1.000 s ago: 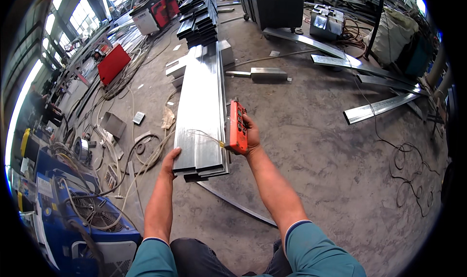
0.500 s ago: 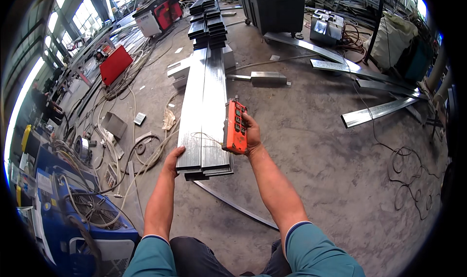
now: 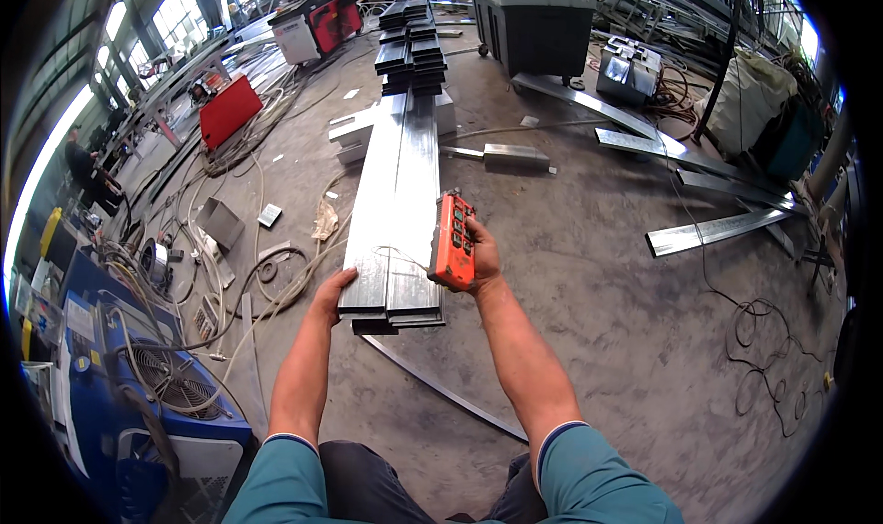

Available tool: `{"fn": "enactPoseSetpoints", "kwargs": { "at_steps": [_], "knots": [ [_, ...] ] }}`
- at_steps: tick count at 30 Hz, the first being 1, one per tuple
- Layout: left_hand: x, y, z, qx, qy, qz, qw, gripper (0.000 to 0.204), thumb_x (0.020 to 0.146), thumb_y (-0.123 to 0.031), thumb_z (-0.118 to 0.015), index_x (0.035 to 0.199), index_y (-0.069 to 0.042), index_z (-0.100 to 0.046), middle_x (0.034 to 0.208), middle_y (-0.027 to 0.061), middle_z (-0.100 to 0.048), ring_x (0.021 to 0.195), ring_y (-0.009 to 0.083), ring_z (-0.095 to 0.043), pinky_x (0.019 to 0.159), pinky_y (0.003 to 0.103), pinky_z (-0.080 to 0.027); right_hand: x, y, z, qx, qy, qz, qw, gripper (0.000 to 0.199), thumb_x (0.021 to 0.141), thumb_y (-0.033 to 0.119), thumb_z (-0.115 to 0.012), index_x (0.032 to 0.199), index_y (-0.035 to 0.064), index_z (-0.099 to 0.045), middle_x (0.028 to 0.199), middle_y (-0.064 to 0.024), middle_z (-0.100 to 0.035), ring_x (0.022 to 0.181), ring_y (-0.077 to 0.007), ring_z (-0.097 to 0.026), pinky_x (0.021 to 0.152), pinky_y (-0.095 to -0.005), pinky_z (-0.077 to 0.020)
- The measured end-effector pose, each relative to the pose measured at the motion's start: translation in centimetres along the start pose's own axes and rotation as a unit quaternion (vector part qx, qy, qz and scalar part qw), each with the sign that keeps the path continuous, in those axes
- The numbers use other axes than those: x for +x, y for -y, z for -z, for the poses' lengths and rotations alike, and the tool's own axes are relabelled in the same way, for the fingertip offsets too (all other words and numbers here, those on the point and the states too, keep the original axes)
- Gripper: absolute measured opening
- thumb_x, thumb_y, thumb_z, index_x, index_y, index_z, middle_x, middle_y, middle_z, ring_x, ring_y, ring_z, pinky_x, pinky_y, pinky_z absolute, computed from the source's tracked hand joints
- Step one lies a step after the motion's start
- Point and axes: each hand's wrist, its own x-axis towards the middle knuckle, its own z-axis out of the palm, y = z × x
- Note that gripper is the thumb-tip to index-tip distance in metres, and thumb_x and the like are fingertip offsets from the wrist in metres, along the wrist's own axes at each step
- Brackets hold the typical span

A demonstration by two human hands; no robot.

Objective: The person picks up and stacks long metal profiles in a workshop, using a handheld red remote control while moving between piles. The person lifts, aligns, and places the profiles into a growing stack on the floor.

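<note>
So, left to right, what we've got:

Blue machine (image 3: 138, 377): parked at our far left with hoses and cables (image 3: 267, 285) spilling off it across the concrete floor (image 3: 625, 322), so we're standing right beside the mess.

Left hand (image 3: 333, 290): fingers curled over the near left corner of the bundle, palm against its edge. Looks to us like a steadying grip, keeping the end from drifting, not carrying weight.

Steel bundle (image 3: 397, 202): long flat galvanized sections stacked in a few layers, near end at about waist height between our hands, running straight away from us toward a dark stack of parts (image 3: 411, 46). Shiny grey, faint streaks, the end faces show thin folded lips. We can't see what's carrying it.

Right hand (image 3: 478, 262): wrapped tight round the orange remote (image 3: 452, 241), thumb side facing the buttons, held just off the bundle's right edge. Our guess is it sits there so we can watch both at once.

Remote: slim orange box, rows of dark buttons.

Loose steel strips (image 3: 713, 230): lying on the floor off to the right, well apart.
</note>
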Motion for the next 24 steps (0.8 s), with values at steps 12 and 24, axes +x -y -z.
{"fn": "enactPoseSetpoints", "kwargs": {
  "at_steps": [12,24],
  "knots": [
    [-1.8,-0.7,-1.6,0.013,-0.017,-0.012,1.000,0.046,0.093,-0.024,-0.062,0.131,0.001,-0.051,0.115,0.0135,-0.066,0.098,0.0238,-0.068,0.085,0.038,-0.056,-0.1,-0.3,-0.4,0.010,-0.011,-0.001,1.000,0.032,0.098,0.034,-0.050,0.110,0.0062,-0.059,0.087,-0.0063,-0.065,0.074,-0.0192,-0.064,0.065,-0.0338,-0.0543],
    [-1.9,-0.5,-1.8,0.009,0.002,-0.039,0.999,0.044,0.091,-0.026,-0.063,0.126,0.000,-0.058,0.115,0.0124,-0.067,0.101,0.0231,-0.066,0.090,0.036,-0.051,-1.2,-0.3,-2.6,-0.046,-0.028,0.024,0.998,0.036,0.097,0.035,-0.048,0.116,0.0059,-0.059,0.090,-0.0101,-0.066,0.079,-0.0240,-0.066,0.067,-0.0384,-0.0568]
  ]
}}
